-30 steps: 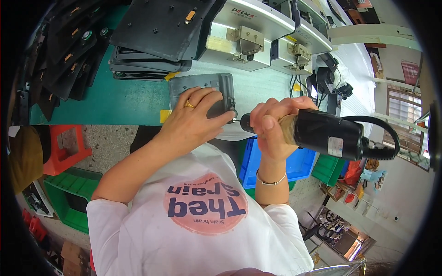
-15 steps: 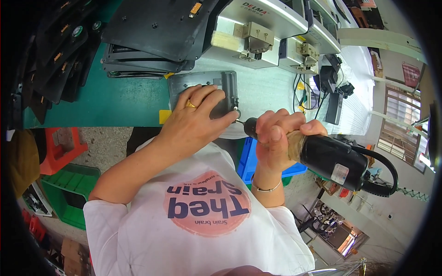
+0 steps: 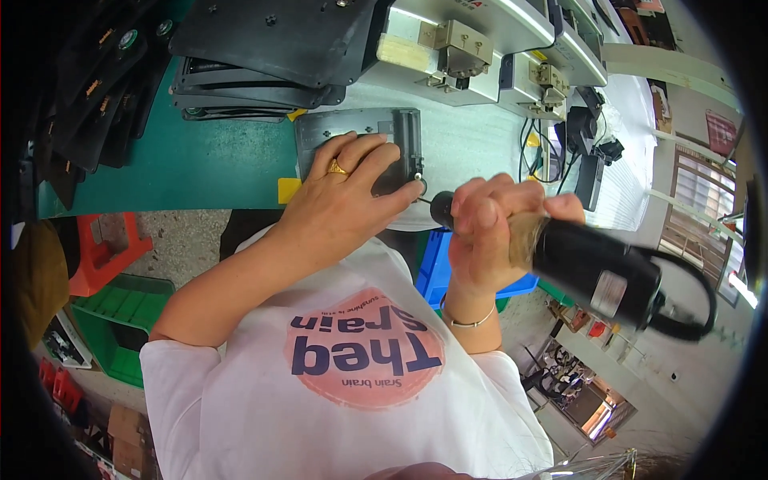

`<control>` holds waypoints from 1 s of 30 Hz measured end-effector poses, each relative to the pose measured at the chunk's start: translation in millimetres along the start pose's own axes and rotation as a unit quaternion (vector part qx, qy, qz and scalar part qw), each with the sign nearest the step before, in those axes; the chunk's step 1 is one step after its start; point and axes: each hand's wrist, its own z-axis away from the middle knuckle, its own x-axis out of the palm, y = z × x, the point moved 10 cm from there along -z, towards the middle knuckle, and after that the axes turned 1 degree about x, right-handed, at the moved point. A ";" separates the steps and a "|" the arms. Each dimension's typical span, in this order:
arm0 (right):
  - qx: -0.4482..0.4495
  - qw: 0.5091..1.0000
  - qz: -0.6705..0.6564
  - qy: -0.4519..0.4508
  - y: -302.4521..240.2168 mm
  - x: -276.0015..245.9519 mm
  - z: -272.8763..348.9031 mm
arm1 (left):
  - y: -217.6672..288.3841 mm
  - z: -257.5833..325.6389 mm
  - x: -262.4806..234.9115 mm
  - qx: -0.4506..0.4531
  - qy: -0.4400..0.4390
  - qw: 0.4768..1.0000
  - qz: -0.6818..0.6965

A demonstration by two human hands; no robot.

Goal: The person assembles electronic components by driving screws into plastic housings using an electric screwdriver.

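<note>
A dark grey plastic housing [image 3: 326, 124] lies at the bench's front edge. My left hand [image 3: 344, 188], a gold ring on one finger, holds it down with bent fingers, covering much of its near side. The thumb rests at its right edge, beside a small round light-coloured part [image 3: 418, 177]. In my right hand [image 3: 488, 240] is a black corded electric screwdriver [image 3: 596, 276], lying nearly level, with tan wrapping around its body. Its thin bit points left to the housing's edge by my left thumb; whether the tip touches a screw I cannot tell.
Stacked black panels [image 3: 272, 40] stand behind the housing, with more panels [image 3: 104, 88] at far left. Metal-cased machines [image 3: 456, 68] fill the back. Cables and a black power adapter [image 3: 588, 180] lie right. Below the bench are a blue crate [image 3: 432, 268], green crate [image 3: 128, 320] and orange stool [image 3: 104, 256].
My right hand has moved slightly right, and the screwdriver's rear end has shifted right and is blurred. My left hand keeps its hold on the housing. The view has shifted a little.
</note>
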 end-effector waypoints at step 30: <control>-0.155 0.969 -0.134 0.137 -26.6 -97.3 -79.5 | 11.9 -0.4 0.3 0.023 -0.041 0.998 -0.034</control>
